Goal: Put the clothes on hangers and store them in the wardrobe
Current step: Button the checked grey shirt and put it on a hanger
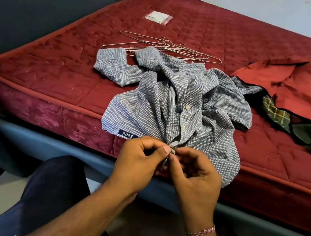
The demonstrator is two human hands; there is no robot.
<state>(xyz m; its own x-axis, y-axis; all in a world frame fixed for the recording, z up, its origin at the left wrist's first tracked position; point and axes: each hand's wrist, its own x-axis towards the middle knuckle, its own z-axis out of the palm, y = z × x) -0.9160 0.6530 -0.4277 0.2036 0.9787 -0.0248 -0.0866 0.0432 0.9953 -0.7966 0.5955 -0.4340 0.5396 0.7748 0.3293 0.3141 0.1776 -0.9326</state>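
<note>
Barely begun: left hand [140, 156] and right hand [195, 172] pinching shirt [174, 100] hem (buttoning, probably); hangers [162, 47] unused at twelve o'clock.

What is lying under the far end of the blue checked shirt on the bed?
Wire hangers lie on the mattress, and the shirt covers their near edge. How far they run beneath it is hidden. Both hands pinch the shirt's near end.
</note>
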